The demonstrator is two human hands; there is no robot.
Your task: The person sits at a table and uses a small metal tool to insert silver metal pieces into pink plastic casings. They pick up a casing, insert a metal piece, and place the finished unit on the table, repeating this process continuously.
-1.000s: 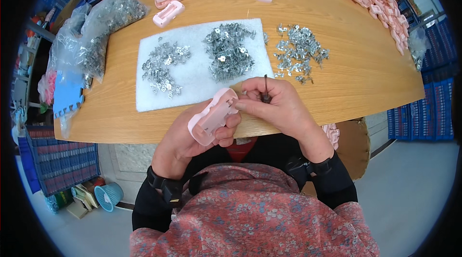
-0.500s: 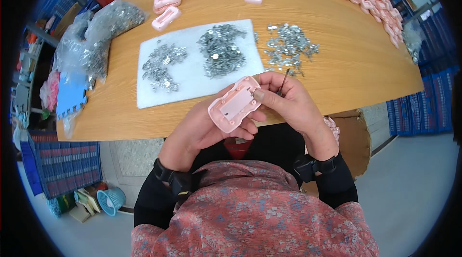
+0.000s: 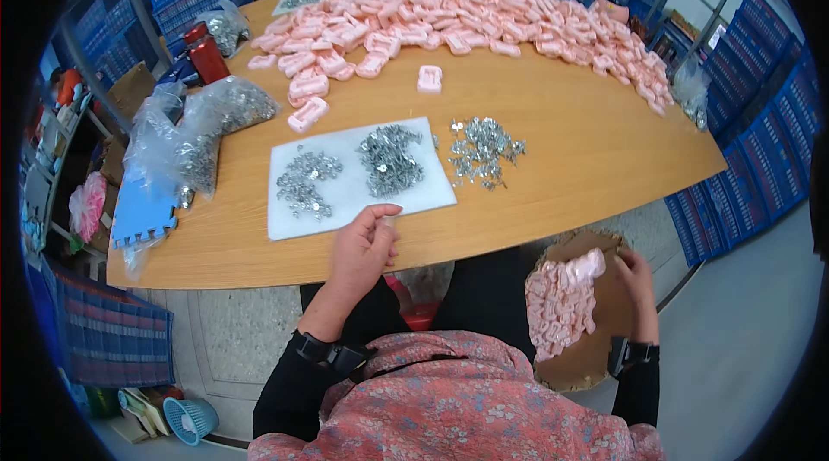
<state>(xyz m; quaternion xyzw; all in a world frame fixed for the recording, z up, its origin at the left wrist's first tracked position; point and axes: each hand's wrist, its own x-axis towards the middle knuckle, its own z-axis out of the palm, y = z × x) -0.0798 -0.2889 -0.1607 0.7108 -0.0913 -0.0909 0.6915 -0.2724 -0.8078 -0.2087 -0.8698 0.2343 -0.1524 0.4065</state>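
Just in front of a white foam sheet [image 3: 351, 217], my left hand [image 3: 361, 247] is raised with its fingers curled in and the thumb against them. Whatever it may hold is too small to make out. My right hand [image 3: 637, 280] is out over a cardboard box [image 3: 611, 323] at the right of my lap, its fingers bent; what is in them is hidden. A glossy pink plastic shell [image 3: 587, 265] lies apart from that hand, on top of several pink shells [image 3: 560, 314] in the box. Two piles of small silver metal pieces [image 3: 390, 161] rest on the foam sheet.
A third heap of metal pieces [image 3: 485, 152] lies right of the sheet. A large mound of pink shells [image 3: 484, 21] covers the table's far side; one single shell [image 3: 429, 79] sits nearer. Plastic bags of metal parts [image 3: 229, 107] and a red canister [image 3: 205, 57] stand left.
The pink shell has left my left hand. My right hand has moved down and right from the table to the box. The view has shifted, showing more of the far table.
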